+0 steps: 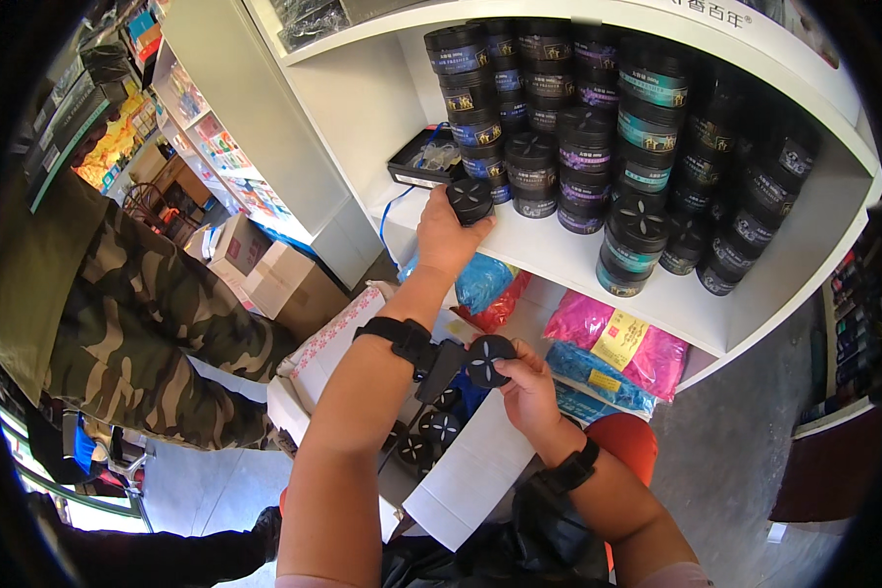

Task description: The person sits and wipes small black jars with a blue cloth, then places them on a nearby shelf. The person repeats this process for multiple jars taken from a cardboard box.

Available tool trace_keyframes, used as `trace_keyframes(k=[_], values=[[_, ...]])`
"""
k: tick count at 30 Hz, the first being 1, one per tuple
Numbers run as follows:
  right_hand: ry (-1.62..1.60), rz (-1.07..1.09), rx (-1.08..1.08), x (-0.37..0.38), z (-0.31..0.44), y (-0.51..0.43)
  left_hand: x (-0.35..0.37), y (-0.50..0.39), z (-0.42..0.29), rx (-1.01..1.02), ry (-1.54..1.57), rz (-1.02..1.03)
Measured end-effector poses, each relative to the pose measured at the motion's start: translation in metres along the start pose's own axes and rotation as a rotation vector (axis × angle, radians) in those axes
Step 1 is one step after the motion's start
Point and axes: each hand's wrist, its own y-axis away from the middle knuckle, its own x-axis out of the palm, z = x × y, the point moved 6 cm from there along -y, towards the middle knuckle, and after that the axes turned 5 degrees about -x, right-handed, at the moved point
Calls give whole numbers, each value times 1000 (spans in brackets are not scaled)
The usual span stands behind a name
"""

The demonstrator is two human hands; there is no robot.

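Note:
At the front edge of a white shelf (536,239), my left hand (445,231) grips a round black air freshener can (471,201) with a slotted lid. This can is beside a stack of blue-banded cans (479,136). Lower down, my right hand (533,389) holds another black can (490,361), its slotted lid facing up, above an open cardboard box (470,470). Several more black cans (430,434) lie inside that box, partly hidden by my left forearm and a flap. Black straps circle both my wrists.
Stacks with teal bands (636,246) and purple bands (584,176) fill the shelf. A small black tray (419,165) sits at its left. Below are pink (581,320) and blue (478,283) wrapped packages. A person in camouflage trousers (169,338) stands left, near cardboard boxes (294,279).

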Motion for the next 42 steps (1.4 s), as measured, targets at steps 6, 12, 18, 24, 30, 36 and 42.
trace_keyframes(k=[6,12,18,24,30,36,42], values=[[14,25,110,10,0,0,-10,11,0,46,82,-89],[-55,-9,224,13,-5,2,-40,34,-25,264,-106,-204],[47,18,279,12,-12,4,-52,44,-43,423,-130,-303],[54,18,217,10,-7,2,-50,48,-44,380,-88,-297],[54,-18,147,11,-1,0,-47,51,-46,385,-113,-288],[66,13,156,12,1,1,-44,55,-36,316,-79,-235],[117,87,181,19,-2,5,-28,37,-5,45,186,-130]])
